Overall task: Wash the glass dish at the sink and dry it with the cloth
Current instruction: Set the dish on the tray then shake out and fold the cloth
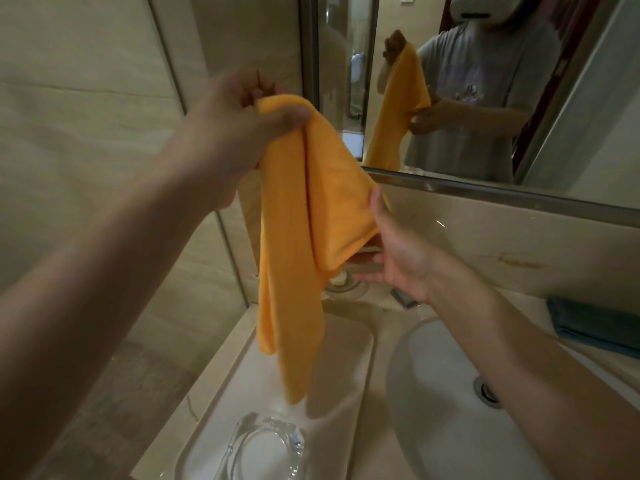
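An orange cloth (304,216) hangs in the air above the counter. My left hand (239,123) pinches its top corner, held high. My right hand (398,251) grips the cloth's right edge lower down, thumb on the front and fingers behind the fabric. The clear glass dish (266,448) rests on a white mat at the bottom of the view, below the hanging cloth and touching neither hand. The white sink basin (450,403) lies to the right of the dish, under my right forearm.
A mirror (485,98) fills the wall ahead and reflects the person with the cloth. A folded blue-grey towel (595,327) lies on the counter at the right. A small soap dish (343,282) sits behind the cloth. The tiled wall closes off the left.
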A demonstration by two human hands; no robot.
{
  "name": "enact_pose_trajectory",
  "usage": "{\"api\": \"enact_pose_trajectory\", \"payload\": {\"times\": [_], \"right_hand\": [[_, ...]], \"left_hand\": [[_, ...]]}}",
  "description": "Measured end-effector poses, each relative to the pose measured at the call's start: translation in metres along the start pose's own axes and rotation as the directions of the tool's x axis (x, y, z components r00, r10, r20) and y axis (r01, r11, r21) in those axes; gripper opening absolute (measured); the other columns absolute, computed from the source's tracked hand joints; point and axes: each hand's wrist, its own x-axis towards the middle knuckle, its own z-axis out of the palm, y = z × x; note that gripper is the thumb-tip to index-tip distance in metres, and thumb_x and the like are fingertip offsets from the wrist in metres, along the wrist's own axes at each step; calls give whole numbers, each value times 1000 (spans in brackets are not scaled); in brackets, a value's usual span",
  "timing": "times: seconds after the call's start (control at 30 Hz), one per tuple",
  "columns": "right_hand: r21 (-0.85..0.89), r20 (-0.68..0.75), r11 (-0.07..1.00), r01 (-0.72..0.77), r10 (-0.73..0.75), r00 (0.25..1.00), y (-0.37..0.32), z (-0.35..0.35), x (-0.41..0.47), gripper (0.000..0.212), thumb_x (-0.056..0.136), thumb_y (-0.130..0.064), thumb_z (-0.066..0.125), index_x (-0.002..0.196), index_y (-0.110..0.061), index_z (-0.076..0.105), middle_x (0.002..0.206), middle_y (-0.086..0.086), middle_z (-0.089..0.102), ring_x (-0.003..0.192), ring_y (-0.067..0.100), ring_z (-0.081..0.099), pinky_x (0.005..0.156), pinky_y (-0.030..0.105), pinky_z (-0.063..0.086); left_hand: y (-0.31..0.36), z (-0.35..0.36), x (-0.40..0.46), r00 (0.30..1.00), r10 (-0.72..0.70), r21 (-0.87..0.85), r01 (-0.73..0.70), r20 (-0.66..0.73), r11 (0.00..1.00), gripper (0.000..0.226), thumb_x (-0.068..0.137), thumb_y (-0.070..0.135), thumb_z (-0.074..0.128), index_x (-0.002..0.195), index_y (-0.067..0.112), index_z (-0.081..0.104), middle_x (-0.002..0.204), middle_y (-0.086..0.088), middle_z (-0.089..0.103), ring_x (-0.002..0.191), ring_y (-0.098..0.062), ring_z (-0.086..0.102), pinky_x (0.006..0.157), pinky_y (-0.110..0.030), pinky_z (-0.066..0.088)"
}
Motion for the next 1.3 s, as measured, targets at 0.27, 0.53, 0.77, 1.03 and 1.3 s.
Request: {"api": "enact_pose_trajectory", "payload": {"times": [0.27, 0.53, 0.77, 1.03, 1.3], "right_hand": [[98, -243, 969, 226, -197, 950, -19, -4, -12, 59, 91, -53, 37, 138, -19, 33, 135, 3, 51, 122, 22, 50, 106, 52, 38], [106, -121, 950, 293, -280, 952, -38, -8, -23, 38, 94, -47, 34, 121, -24, 47, 121, 0, 59, 117, 21, 55, 103, 48, 42], [175, -165, 903, 393, -366, 916, -56, -29, -29, 34, 90, -26, 52, 124, -29, 48, 119, 1, 56, 105, 19, 60, 80, 36, 57], [-163, -139, 859, 485, -507, 851, -61, -44, -36, 58, 85, -17, 59, 133, -37, 35, 115, -9, 50, 106, 15, 58, 85, 38, 55], [-181, -157, 973, 145, -175, 972, -23, -32, -20, 68, 75, -60, 49, 134, -42, 20, 132, 12, 49, 97, 27, 62, 83, 49, 53]], "left_hand": [[-16, 3, -7, 986, -164, -136, 158, -36, 978, 18, 89, 28, 58, 73, 31, 49, 77, 7, 45, 69, -10, 46, 53, -25, 41], [-37, 1, -21, 969, -244, -445, 230, 25, 866, 20, 90, 14, 55, 75, 26, 49, 108, 2, 64, 96, -16, 60, 61, -27, 55], [-26, -7, -9, 995, 20, -269, 8, 100, 963, 32, 70, 8, 66, 75, 40, 63, 118, 2, 62, 113, -20, 57, 76, -32, 50], [-20, -9, -4, 983, 176, -96, -171, 45, 981, 33, 74, 7, 67, 76, 41, 69, 105, 5, 67, 105, -17, 62, 85, -29, 52], [0, 16, -12, 994, 103, -388, -106, -27, 916, 38, 79, -13, 57, 80, 24, 64, 111, 7, 65, 106, -9, 64, 94, -33, 52]]}}
